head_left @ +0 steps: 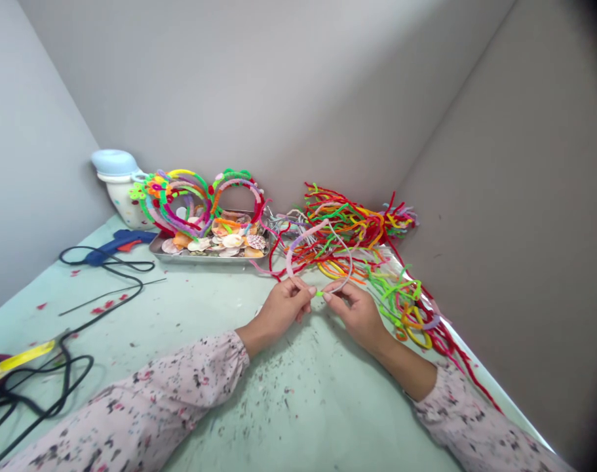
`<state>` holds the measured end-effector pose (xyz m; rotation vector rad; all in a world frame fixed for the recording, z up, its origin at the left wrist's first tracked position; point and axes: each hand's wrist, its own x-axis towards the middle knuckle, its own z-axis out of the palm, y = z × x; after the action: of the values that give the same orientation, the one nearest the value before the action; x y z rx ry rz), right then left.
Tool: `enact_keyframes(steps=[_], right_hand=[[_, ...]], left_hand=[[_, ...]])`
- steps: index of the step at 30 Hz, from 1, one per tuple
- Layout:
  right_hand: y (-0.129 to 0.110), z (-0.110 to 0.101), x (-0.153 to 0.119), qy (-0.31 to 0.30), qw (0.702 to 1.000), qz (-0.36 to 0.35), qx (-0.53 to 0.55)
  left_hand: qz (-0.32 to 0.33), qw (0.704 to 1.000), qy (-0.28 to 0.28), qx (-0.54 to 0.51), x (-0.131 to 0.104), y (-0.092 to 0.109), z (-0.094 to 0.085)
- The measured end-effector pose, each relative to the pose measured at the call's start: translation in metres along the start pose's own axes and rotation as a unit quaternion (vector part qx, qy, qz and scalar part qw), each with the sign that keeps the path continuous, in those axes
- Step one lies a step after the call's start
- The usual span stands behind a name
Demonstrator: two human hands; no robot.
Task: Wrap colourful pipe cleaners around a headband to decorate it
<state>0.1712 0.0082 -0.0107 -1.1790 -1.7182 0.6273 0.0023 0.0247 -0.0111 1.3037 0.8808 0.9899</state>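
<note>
In the head view, the hoop (291,257) is arching up and away from both hands in front of the bundle of fuzzy stems (347,219), and a green bit (320,294) is showing between the fingertips at its near end. If either pinch is loosening, the green bit could be slipping or unwinding, its hold being so small. If the hands are pulling apart unevenly, the thin right side could be bending out of shape. Stray stems are lying close behind the hoop, so they could be snagging on it.

The left hand (284,305) is reaching in from the left, thumb and forefinger closing on the hoop's pink side, the other fingers curling underneath. The right hand (358,314) is mirroring it, thumb and forefinger pinching the green bit; whether its other fingers are bearing on the hoop, I cannot tell. Both forearms are angling inward over the table (298,419), wrists hanging low.
</note>
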Motion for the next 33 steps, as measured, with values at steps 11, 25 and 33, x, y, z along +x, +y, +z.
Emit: enact_keyframes(steps=[11,25,33], right_hand=[[-0.0007,0.0005,0.0005,-0.007,1.000,0.016,0.026],[0.0042,0.0003,0.0013,-0.041,0.994,0.065,0.081],[0.0000,0.0004,0.0021,-0.047,0.992,0.068,0.092]], left_hand=[[0.004,1.000,0.008,0.011,-0.0010,-0.0009,0.0016],[0.025,0.999,0.017,0.019,-0.0009,-0.0052,0.0014],[0.027,0.999,0.016,0.029,-0.0024,-0.0044,0.0018]])
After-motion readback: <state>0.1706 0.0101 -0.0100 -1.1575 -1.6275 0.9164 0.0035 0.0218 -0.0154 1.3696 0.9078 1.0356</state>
